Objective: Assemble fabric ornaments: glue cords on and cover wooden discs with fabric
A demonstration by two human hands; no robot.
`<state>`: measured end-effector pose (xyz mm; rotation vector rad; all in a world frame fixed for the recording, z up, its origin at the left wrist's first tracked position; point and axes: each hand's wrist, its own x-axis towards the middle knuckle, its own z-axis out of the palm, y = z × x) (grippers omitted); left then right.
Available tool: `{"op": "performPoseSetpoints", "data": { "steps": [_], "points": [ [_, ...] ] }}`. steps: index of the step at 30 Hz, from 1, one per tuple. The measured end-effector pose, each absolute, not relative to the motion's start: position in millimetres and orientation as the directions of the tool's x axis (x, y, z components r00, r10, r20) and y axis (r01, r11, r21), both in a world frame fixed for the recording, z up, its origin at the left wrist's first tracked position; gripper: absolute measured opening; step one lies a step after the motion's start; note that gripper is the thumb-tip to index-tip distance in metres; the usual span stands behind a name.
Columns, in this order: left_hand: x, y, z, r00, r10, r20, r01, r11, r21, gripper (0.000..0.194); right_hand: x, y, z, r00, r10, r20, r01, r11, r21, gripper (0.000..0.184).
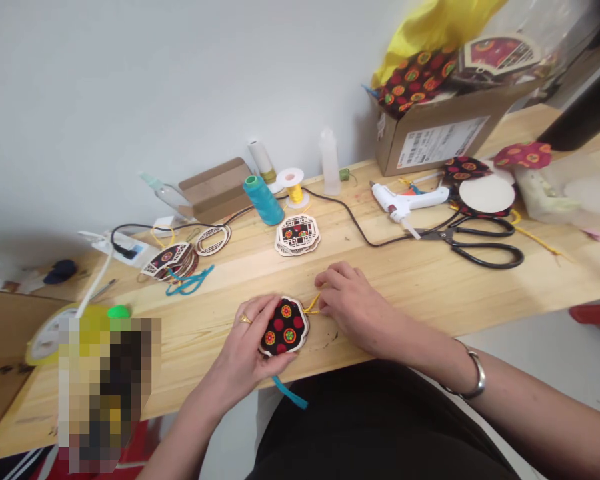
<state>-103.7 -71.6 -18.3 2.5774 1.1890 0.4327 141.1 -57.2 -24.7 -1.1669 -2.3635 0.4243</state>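
My left hand (247, 350), with a ring on one finger, grips a small ornament (283, 327) covered in black cloth with red and yellow dots, pressing it against the wooden table (430, 280) near its front edge. A teal ribbon (290, 393) hangs from the ornament below the table edge. My right hand (353, 303), a bracelet on its wrist, lies just right of the ornament with its fingers closed on a yellow cord (311, 305) that comes out of the ornament's upper right side.
Behind lie a stack of cut-out ornaments (297, 235), teal thread spool (263, 199), yellow spool (294, 187), white glue gun (409, 200), black scissors (480, 243), a cardboard box (440, 130) of fabric, more ornaments (173, 261) at left, and a power strip (123, 248).
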Motion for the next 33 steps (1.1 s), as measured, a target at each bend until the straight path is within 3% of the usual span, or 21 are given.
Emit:
{"op": "performPoseSetpoints", "data": {
  "steps": [16, 33],
  "points": [
    [-103, -72, -17, 0.621, 0.764, 0.175, 0.682, -0.637, 0.360, 0.070, 135, -57, 12, -0.641, 0.751, 0.155, 0.722, 0.659, -0.209, 0.007],
    [-103, -73, -19, 0.610, 0.773, 0.176, 0.688, -0.627, 0.366, 0.071, 130, -57, 9, -0.646, 0.726, 0.237, 0.707, 0.685, -0.174, 0.012]
  ]
}}
